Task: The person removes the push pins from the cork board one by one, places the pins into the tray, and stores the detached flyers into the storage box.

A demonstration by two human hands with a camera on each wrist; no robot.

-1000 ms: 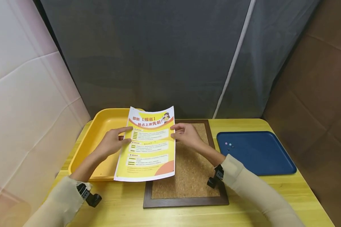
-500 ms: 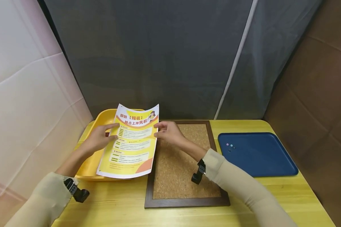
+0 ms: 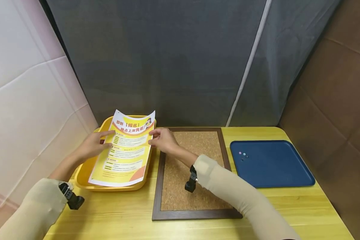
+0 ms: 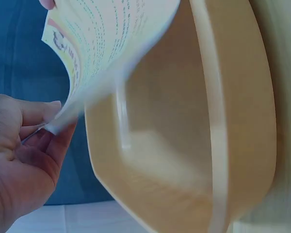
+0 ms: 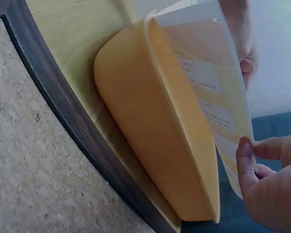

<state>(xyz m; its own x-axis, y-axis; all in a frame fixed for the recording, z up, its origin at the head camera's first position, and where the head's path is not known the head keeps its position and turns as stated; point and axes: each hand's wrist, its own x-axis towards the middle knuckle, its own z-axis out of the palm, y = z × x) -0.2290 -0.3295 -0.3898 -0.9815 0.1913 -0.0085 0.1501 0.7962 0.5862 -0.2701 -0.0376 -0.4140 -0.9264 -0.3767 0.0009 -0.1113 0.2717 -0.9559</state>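
Note:
A printed yellow and white flyer (image 3: 123, 150) is held by both hands above a yellow plastic bin (image 3: 84, 176). My left hand (image 3: 93, 145) pinches the flyer's left edge between thumb and fingers, and the left wrist view shows that pinch, with the sheet (image 4: 102, 43) bowed upward from the fingers. On the opposite edge my right hand (image 3: 164, 140) pinches the paper the same way, close to the bin's right rim. In the right wrist view the sheet (image 5: 208, 87) hangs over the bin wall (image 5: 140, 111). Most of the bin's inside is covered by the flyer in the head view.
A cork board (image 3: 195, 200) in a dark brown frame lies on the wooden table right of the bin, under my right forearm. Farther right is a blue tray (image 3: 276, 163) with several small round pieces (image 3: 243, 154). Cloth walls (image 3: 168, 66) enclose the table at the back and sides.
Both hands have carried the flyer leftward, from partly above the cork board to fully above the yellow bin. More of the cork board is uncovered. The board and blue tray have stayed put.

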